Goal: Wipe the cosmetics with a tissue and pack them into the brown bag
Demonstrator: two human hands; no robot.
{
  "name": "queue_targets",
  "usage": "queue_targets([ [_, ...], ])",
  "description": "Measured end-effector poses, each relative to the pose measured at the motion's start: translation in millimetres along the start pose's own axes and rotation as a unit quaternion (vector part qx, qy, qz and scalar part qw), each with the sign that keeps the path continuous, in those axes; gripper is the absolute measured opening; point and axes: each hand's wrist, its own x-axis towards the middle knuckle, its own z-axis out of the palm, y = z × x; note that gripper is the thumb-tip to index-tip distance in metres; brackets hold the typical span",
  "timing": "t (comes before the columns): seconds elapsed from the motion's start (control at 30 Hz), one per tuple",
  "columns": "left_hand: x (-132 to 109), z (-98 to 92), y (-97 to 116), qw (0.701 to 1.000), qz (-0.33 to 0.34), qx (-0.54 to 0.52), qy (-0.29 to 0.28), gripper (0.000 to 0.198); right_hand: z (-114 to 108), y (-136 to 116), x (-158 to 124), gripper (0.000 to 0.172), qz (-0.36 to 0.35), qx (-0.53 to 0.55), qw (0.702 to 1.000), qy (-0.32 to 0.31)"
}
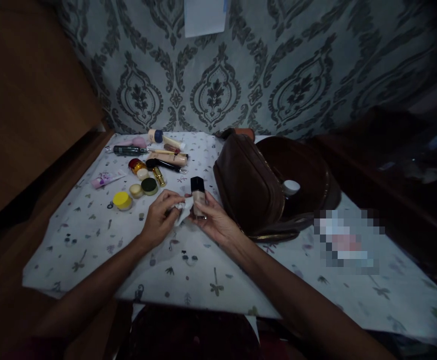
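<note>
While the open brown leather bag (246, 187) at right holds a white-topped container (291, 187), right fingers (211, 209) grip a black-capped beige bottle (197, 186); left fingers (168, 199) pinch white tissue (183, 211) just left.

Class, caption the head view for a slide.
Left hand holds thin white sheet beside black-capped bottle in right hand.

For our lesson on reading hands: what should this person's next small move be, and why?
Perhaps wipe the bottle with the cloth or tissue: the left hand holds that crumpled white piece close beside the bottle, which the right hand steadies, cap up.
</note>
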Motion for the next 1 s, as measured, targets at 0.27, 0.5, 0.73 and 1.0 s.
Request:
queue_targets([
  [0.27, 8.0, -11.2, -7.6, 0.992, 0.011, 0.097, 0.074, 0.029, -1.0, 9.2, -5.3, 0.05, 0.048, -0.055, 0.997, -0.038],
  [0.5, 5.5, -8.2, -13.5, 0.98, 0.061, 0.186, 0.04, 0.034, -0.2, 14.9, -4.1, 0.037, 0.057, -0.047, 0.996, -0.05],
  [0.73, -4.0, 1.5, -2.1, 0.967, 0.172, 0.175, -0.069, 0.038, -8.4, 13.5, 4.9, 0.025, 0.031, -0.008, 0.999, -0.023],
  [1.0, -8.4, 7.6, 8.3, 0.958, 0.224, 0.124, -0.129, 0.033, -19.6, 5.2, 11.2, 0.042, 0.003, -0.023, 0.999, -0.022],
])
